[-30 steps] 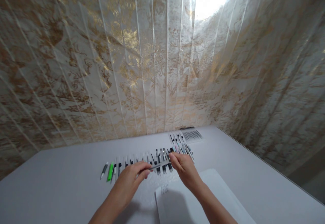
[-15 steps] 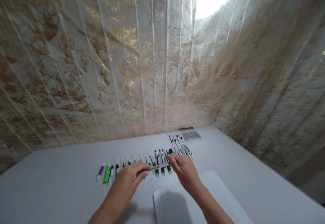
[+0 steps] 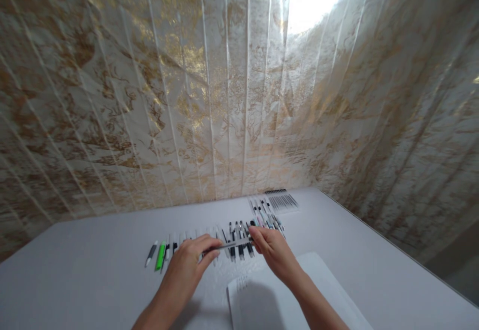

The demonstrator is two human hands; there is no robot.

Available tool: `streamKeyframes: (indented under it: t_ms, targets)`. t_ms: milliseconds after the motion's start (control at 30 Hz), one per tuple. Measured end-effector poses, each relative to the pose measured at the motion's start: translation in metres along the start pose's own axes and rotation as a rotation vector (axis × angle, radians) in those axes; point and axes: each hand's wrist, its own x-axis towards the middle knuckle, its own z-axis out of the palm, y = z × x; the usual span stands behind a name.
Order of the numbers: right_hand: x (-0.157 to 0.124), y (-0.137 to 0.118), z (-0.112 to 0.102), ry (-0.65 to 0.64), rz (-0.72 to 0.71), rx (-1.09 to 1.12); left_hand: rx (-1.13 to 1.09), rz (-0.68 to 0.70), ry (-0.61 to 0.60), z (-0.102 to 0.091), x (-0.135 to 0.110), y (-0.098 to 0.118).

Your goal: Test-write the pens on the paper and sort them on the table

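Observation:
Both hands hold one thin grey pen [image 3: 232, 244] crosswise above a white table [image 3: 93, 275]. My left hand [image 3: 190, 262] pinches its left end between thumb and fingers. My right hand [image 3: 273, 250] pinches its right end. Just behind the hands lies a long row of pens [image 3: 209, 237], mostly white and black, with a green one [image 3: 160, 255] near its left end. A white sheet of paper [image 3: 318, 285] with small marks at its top left corner lies under my right forearm.
A second group of pens [image 3: 264, 210] and a set of thin black refills [image 3: 282, 199] lie farther back on the right. A crinkled gold-and-white curtain [image 3: 187, 95] hangs right behind the table and along its right edge.
The hands keep hold of the grey pen in nearly the same spot; only the view has shifted slightly.

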Motion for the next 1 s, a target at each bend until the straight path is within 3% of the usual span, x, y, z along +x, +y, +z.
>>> streamKeyframes:
  t_ms: [233, 633, 1000]
  targets:
    - [-0.0005, -0.0001, -0.0072, -0.040, -0.084, 0.087, -0.007, 0.007, 0.008, -0.0045, 0.0007, 0.0012]
    - [-0.0018, -0.0013, -0.0044, -0.041, -0.054, -0.046, 0.024, 0.010, -0.006, -0.0035, 0.0002, 0.0041]
    - [-0.0011, -0.0022, -0.0044, -0.038, -0.054, 0.024, 0.031, 0.040, 0.039, -0.0039, -0.0005, 0.0031]
